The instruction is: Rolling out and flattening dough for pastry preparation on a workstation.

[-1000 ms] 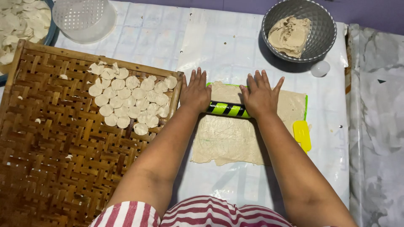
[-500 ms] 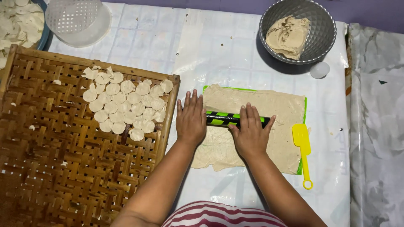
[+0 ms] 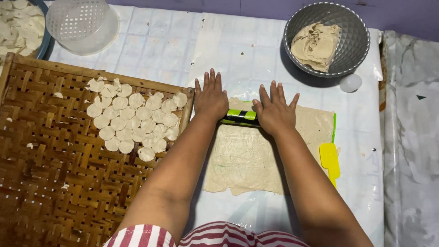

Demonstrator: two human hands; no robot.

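Note:
A thin sheet of beige dough (image 3: 247, 158) lies flat on a green mat (image 3: 334, 124). Across its far end rests a green and black striped roller (image 3: 240, 116). My left hand (image 3: 210, 98) presses flat on the roller's left end, fingers spread and pointing away from me. My right hand (image 3: 275, 110) presses on its right end the same way. A woven bamboo tray (image 3: 55, 178) sits to the left, with several small round dough discs (image 3: 132, 121) laid out near its far right corner.
A grey bowl (image 3: 352, 32) holding a lump of dough (image 3: 315, 41) stands at the back right, a small white round piece (image 3: 350, 83) beside it. A yellow scraper (image 3: 330, 159) lies right of the dough sheet. A white perforated basket (image 3: 82, 20) and a dish of more discs (image 3: 18, 23) sit back left.
Both hands have pushed the roller away from me, from the middle of the dough sheet to its far end. The view has shifted slightly.

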